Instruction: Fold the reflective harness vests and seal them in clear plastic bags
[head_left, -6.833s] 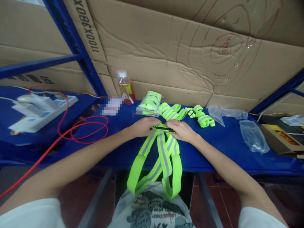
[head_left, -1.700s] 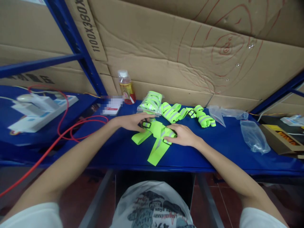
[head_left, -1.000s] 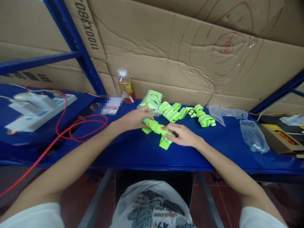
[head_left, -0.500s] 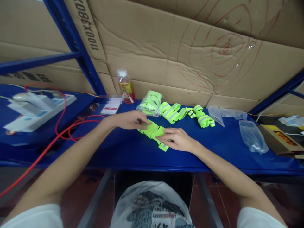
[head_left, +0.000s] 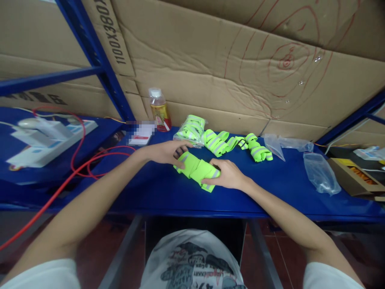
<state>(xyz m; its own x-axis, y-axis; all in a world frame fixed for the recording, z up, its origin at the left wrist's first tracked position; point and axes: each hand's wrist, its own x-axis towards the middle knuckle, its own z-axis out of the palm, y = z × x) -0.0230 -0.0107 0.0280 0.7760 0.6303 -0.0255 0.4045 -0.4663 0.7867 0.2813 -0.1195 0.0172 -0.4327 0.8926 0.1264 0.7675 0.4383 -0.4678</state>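
Note:
A folded neon-yellow strap bundle (head_left: pixel 197 170) with grey reflective stripes lies on the blue table (head_left: pixel 168 196). My right hand (head_left: pixel 227 174) grips its right end between thumb and fingers. At the left end, my left hand (head_left: pixel 168 153) has its fingers curved and apart, the thumb touching the bundle's edge. Just behind it sits a clear bag of similar straps (head_left: pixel 191 129). A loose neon strap with a black buckle (head_left: pixel 218 143) stretches to the right of that bag.
A bottle (head_left: pixel 160 110) and a phone (head_left: pixel 142 134) stand at the back left. Red cables (head_left: pixel 69 178) and a power strip (head_left: pixel 54 144) are on the left. Clear plastic bags (head_left: pixel 321 173) and a cardboard box (head_left: pixel 355 176) lie on the right.
My right hand has shifted slightly right and now grips the bundle's end. My left hand has opened from the top of the bundle, uncovering more of it. The bundle looks flatter and neater.

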